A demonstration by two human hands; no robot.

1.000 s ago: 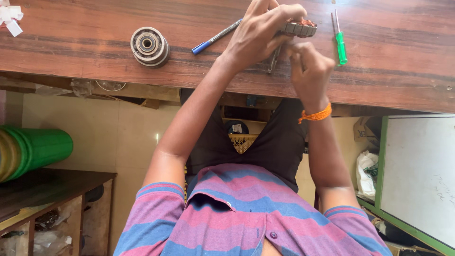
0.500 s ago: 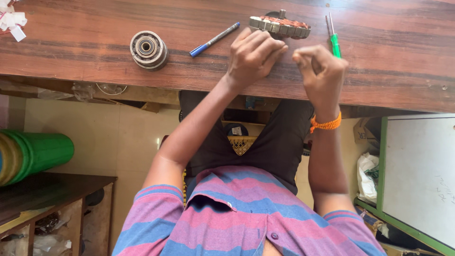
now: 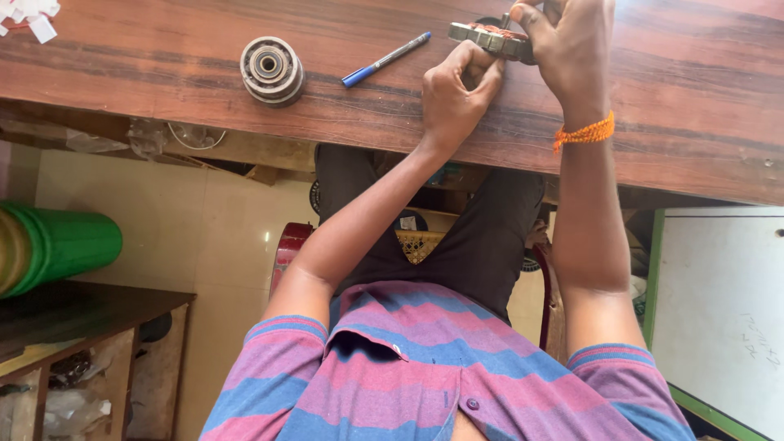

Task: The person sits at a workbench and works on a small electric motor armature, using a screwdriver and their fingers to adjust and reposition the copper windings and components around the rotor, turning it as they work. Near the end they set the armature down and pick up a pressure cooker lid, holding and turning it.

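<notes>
Copper-wound ring: a flat metal ring (image 3: 488, 37) with reddish wire on it, at the upper middle of the frame, near the far side of the table (image 3: 163, 73).
Change: half a second ago the ring lay free with both hands drawn back from it. Now the right hand (image 3: 572, 49) has closed over its right end and the left hand (image 3: 453, 98) has come up against its near edge.
Right fingers: wrapped round the ring's end and gripping it. A thin dark tip shows just above them; whether they hold it too, I cannot tell.
Left fingers: curled into a loose fist, knuckles touching or just short of the ring. Nothing shows inside them.
Green-handled tool: it lay right of the ring a moment ago and is out of sight now.
Meaning: the ring looks steadied for close work, with 1 hand gripping and 1 bracing.
Wrist: an orange band (image 3: 584, 133) on the right arm.
Table: dark brown wood, with a blue pen (image 3: 384, 60) left of the hands, a round metal wheel (image 3: 272, 69) further left, and white paper scraps (image 3: 28, 16) in the upper left corner.
Room: pale tiled floor, a green drum (image 3: 57, 245) at the left edge, a wooden shelf (image 3: 82, 327) in the lower left, and a white board (image 3: 719, 310) with a green rim at the right.
</notes>
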